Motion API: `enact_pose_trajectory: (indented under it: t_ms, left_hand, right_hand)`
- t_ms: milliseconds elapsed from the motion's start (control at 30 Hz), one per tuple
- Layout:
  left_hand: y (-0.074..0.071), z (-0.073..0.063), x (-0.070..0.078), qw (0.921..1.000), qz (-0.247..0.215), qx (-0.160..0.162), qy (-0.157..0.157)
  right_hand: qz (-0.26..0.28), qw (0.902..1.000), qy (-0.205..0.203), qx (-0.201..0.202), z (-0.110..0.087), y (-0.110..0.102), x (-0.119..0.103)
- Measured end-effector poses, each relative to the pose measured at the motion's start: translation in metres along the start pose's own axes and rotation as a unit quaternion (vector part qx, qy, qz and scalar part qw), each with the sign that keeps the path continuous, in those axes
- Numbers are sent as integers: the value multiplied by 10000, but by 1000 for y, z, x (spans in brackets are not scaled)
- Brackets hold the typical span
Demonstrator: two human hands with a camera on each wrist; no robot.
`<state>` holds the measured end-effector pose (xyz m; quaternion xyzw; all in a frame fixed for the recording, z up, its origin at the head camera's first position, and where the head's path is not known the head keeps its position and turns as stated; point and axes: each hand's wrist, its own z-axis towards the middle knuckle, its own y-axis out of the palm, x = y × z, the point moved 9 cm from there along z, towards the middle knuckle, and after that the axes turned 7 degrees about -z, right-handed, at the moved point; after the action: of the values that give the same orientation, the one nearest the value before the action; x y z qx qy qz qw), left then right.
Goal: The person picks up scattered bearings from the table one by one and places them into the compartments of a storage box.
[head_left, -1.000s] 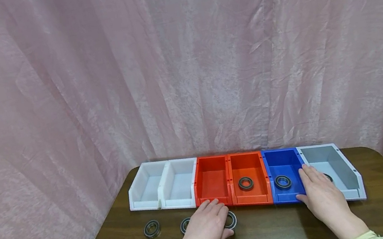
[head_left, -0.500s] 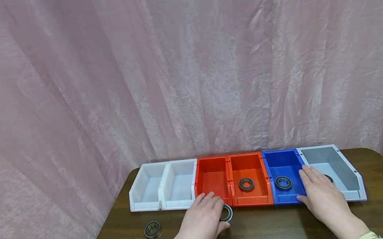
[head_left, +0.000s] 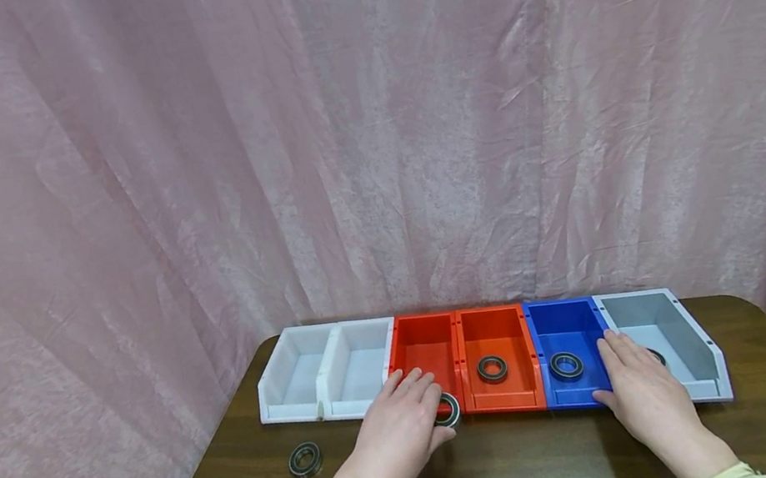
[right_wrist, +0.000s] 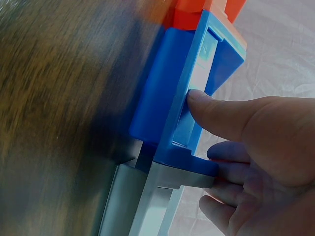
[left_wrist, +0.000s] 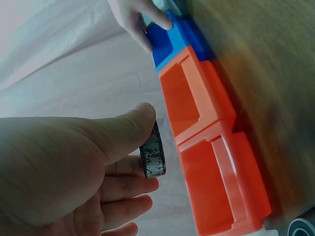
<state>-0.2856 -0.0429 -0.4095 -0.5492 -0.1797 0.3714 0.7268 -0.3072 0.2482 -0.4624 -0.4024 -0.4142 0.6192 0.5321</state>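
My left hand (head_left: pixel 397 439) pinches a ball bearing (head_left: pixel 450 411) between thumb and fingers, just over the front edge of the red bin (head_left: pixel 426 337). In the left wrist view the held bearing (left_wrist: pixel 153 153) stands edge-on, above the table. My right hand (head_left: pixel 644 390) rests across the wall between the blue bin (head_left: pixel 563 317) and the grey bin (head_left: pixel 641 307), fingers extended. Its thumb touches the blue bin's front lip, as the right wrist view shows. One bearing (head_left: pixel 567 366) lies in the blue bin; another bearing (head_left: pixel 657 355) in the grey bin is partly covered by the hand.
Two white bins (head_left: pixel 299 371) stand at the row's left end. The orange-red bin (head_left: pixel 490 324) holds a bearing (head_left: pixel 492 369). A loose bearing (head_left: pixel 305 460) lies on the wooden table (head_left: pixel 541 458) before the white bins. A pink curtain (head_left: pixel 412 141) hangs behind.
My left hand has lifted the bearing off the table and carried it forward and slightly left, to the red bin's front edge. The right hand has stayed in place.
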Motion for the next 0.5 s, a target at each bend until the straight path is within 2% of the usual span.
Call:
enact_pose_trajectory:
  t_ms: [200, 500]
  left_hand:
    - [-3, 4, -5, 9999, 95, 53, -10]
    - [1, 10, -18, 9997, -130, 25, -186]
  right_hand:
    - [19, 10000, -31, 47, 0, -1, 0]
    - [29, 10000, -6, 47, 0, 1, 0]
